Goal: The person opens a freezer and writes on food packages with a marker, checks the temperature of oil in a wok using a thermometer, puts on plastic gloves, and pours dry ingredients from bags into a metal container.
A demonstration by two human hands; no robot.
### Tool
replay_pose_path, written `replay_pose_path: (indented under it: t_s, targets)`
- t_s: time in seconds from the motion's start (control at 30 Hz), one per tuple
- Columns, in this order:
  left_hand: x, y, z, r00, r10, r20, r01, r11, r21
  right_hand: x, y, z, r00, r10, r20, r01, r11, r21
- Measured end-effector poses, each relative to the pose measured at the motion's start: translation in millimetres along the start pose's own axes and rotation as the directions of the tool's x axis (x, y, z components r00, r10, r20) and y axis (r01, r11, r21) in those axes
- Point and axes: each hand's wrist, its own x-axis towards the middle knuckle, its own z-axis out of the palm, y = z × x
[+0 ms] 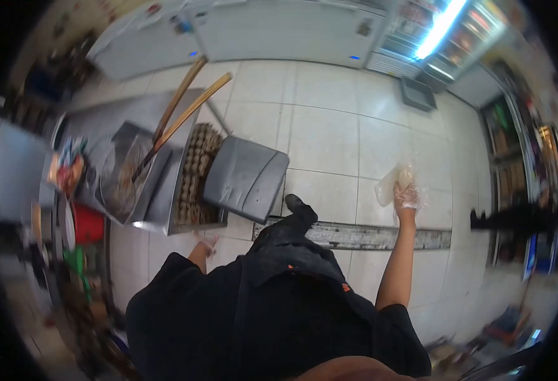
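Observation:
My right hand (pixel 406 195), in a clear plastic glove, is stretched out over the tiled floor and closed on a pale, translucent plastic bag (pixel 388 185). My left hand (pixel 208 242), also in a clear glove, hangs low beside the steel table (pixel 140 227); its fingers are blurred and partly hidden. Close to it, under the tabletop, stand stacked egg trays (pixel 196 171). On the table, a clear container (pixel 123 181) holds two long wooden sticks (pixel 183 115). A grey plastic lid or bin (pixel 246 178) juts out at the table's right side.
White chest freezers (pixel 279 35) line the far wall, with a lit glass-door fridge (pixel 444 38) at the right. A grey tray (pixel 417 94) lies before it. A drain grate (pixel 355 236) crosses the floor by my foot. A dark-clothed person (pixel 527 219) is near the right shelves.

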Motion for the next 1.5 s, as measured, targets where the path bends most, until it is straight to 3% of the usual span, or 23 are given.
replay_pose_path:
  t_s: [0.07, 0.17, 0.2, 0.23, 0.3, 0.37, 0.43, 0.53, 0.63, 0.8, 0.87, 0.9, 1.03, 1.07, 1.13, 1.17, 1.2, 1.27, 1.3, 1.33, 1.4, 1.43, 1.5]
  targets:
    - [37.8, 24.2, 1.7, 0.992, -0.083, 0.096, 0.089, 0.994, -0.061, 54.2, -29.8, 23.5, 0.997, -0.036, 0.066, 0.03, 0.996, 0.086]
    - [57.6, 68.9, -36.6, 0.986, -0.111, 0.125, 0.129, 0.98, -0.153, 130.8, -57.4, 70.3, 0.962, -0.194, 0.19, 0.215, 0.972, -0.094]
    - [72.5, 84.2, -32.0, 0.979, -0.145, 0.146, 0.206, 0.71, -0.674, 148.5, -65.1, 78.2, 0.935, -0.218, 0.278, 0.258, 0.959, -0.117]
    - [91.9, 91.9, -38.3, 0.966, -0.188, 0.18, 0.215, 0.189, -0.958, 173.9, -81.2, 89.5, 0.903, -0.249, 0.35, 0.309, 0.943, -0.127]
    - [65.6, 117.2, -80.5, 0.936, -0.329, 0.127, -0.021, -0.412, -0.911, 212.1, -96.2, 116.1, 0.826, -0.396, 0.402, 0.458, 0.886, -0.069]
    - [14.8, 142.2, -126.8, 0.885, -0.459, 0.071, -0.162, -0.448, -0.88, 237.9, -124.3, 136.5, 0.731, -0.51, 0.453, 0.567, 0.823, 0.012]
    - [13.5, 142.6, -129.2, 0.831, -0.552, -0.067, -0.348, -0.423, -0.837, 263.0, -172.5, 156.2, 0.592, -0.45, 0.668, 0.696, 0.703, -0.143]
    - [-0.4, 149.1, -112.7, 0.755, -0.656, 0.021, -0.438, -0.527, -0.729, 310.3, -208.6, 236.4, 0.498, -0.538, 0.68, 0.753, 0.657, -0.033]
    - [-26.6, 182.9, -76.6, 0.598, -0.746, 0.294, -0.463, -0.621, -0.633, 332.3, -271.3, 296.5, 0.365, -0.541, 0.758, 0.79, 0.61, 0.056]
    - [-73.7, 291.1, -82.0, 0.378, -0.614, 0.693, -0.422, -0.781, -0.461, 367.3, -323.6, 415.6, 0.109, -0.536, 0.837, 0.864, 0.468, 0.187]
    - [-69.5, 348.4, -95.6, 0.351, -0.546, 0.761, -0.474, -0.804, -0.359, 396.5, -309.7, 497.9, -0.165, -0.71, 0.685, 0.879, 0.208, 0.428]
    - [-62.7, 375.6, -99.8, 0.347, -0.512, 0.786, -0.532, -0.797, -0.285, 378.4, -348.2, 475.3, -0.057, -0.62, 0.783, 0.915, 0.281, 0.288]
    - [-34.3, 491.0, -127.9, 0.671, -0.274, 0.689, -0.418, -0.907, 0.047, 386.5, -346.2, 567.6, -0.134, -0.749, 0.649, 0.936, 0.119, 0.332]
    - [-28.9, 500.0, -150.4, 0.705, -0.084, 0.704, -0.284, -0.943, 0.172, 383.9, -354.8, 574.0, -0.135, -0.745, 0.653, 0.933, 0.126, 0.337]
    - [-16.4, 533.1, -179.9, 0.701, -0.019, 0.713, -0.257, -0.939, 0.227, 365.9, -377.4, 565.6, -0.348, -0.719, 0.601, 0.901, -0.081, 0.426]
    - [-16.2, 551.4, -186.4, 0.722, -0.075, 0.688, -0.331, -0.911, 0.248, 346.5, -390.9, 545.7, -0.132, -0.73, 0.671, 0.799, 0.322, 0.508]
    - [-17.8, 561.1, -195.1, 0.721, -0.049, 0.691, -0.309, -0.915, 0.258, 334.3, -392.8, 542.0, -0.127, -0.729, 0.673, 0.795, 0.331, 0.508]
    - [-18.7, 563.9, -212.6, 0.684, 0.018, 0.729, -0.263, -0.926, 0.27, 315.0, -398.6, 542.9, -0.189, -0.499, 0.846, 0.403, 0.746, 0.531]
    - [-21.7, 560.2, -219.7, 0.663, 0.027, 0.748, -0.26, -0.929, 0.264, 304.1, -397.6, 548.7, -0.188, -0.498, 0.846, 0.4, 0.748, 0.53]
    - [-25.1, 557.5, -224.0, 0.642, 0.02, 0.766, -0.272, -0.929, 0.252, 292.8, -390.1, 561.9, -0.312, -0.458, 0.832, 0.605, 0.579, 0.546]
    - [-30.4, 555.0, -224.7, 0.601, -0.031, 0.799, -0.328, -0.921, 0.211, 271.7, -367.1, 601.0, -0.438, -0.376, 0.816, 0.752, 0.344, 0.562]
    - [-33.2, 555.0, -223.7, 0.578, -0.064, 0.813, -0.363, -0.913, 0.187, 260.7, -346.8, 629.0, -0.499, -0.472, 0.727, 0.617, 0.396, 0.68]
    - [-41.5, 558.4, -229.4, 0.52, -0.118, 0.846, -0.438, -0.887, 0.146, 210.7, -310.3, 692.4, -0.332, -0.61, 0.719, 0.789, 0.238, 0.566]
